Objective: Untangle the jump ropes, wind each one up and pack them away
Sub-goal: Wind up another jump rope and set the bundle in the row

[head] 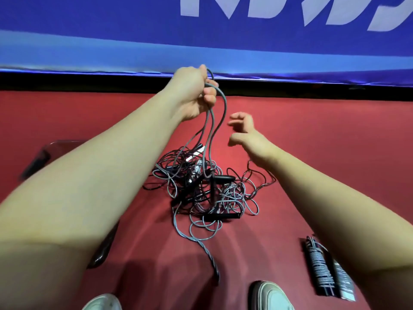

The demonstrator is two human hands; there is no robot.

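Note:
A tangled heap of jump ropes [201, 189] lies on the red floor, grey and black cords mixed with black handles [223, 217]. My left hand [196, 92] is raised above the heap and grips a loop of grey rope [214, 121] that hangs down into the tangle. My right hand [243, 128] hovers to the right of the hanging strands, fingers loosely spread, holding nothing. One grey strand [201, 245] trails from the heap toward my feet. A wound-up jump rope [321, 269] lies at the lower right, partly hidden by my right forearm.
A dark transparent container [40, 159] sits at the left, mostly hidden behind my left arm. A blue banner [111, 41] with white lettering runs along the far edge of the floor. My two shoes [272, 296] show at the bottom.

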